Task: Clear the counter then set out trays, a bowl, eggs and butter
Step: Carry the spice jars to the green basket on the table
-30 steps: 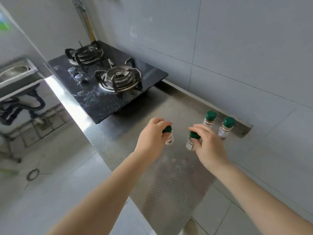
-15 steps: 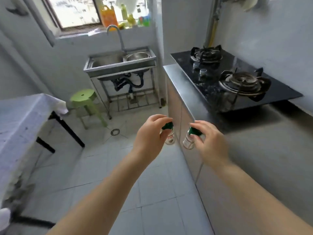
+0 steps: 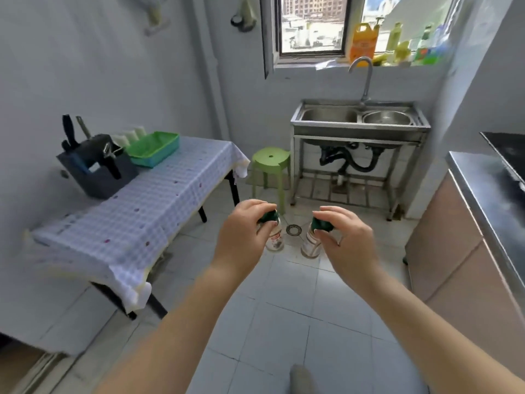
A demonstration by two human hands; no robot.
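My left hand (image 3: 241,240) grips a small clear spice jar (image 3: 274,240) by its green cap, holding it in the air above the tiled floor. My right hand (image 3: 345,243) pinches a second green-capped spice jar (image 3: 310,245) the same way. Both jars hang upright, side by side and a little apart, in the middle of the view. The steel counter (image 3: 483,177) lies at the right edge, with the black stove (image 3: 508,149) on it partly cut off.
A table with a checked cloth (image 3: 159,200) stands at left, carrying a dark knife block (image 3: 96,166) and a green tray (image 3: 154,147). A green stool (image 3: 270,159) and a steel double sink (image 3: 360,120) stand ahead. Bottles line the window sill (image 3: 397,44).
The view has swung left, away from the counter toward the table and sink. Both hands still hold their jars, which have been lifted off the counter and carried over the floor.
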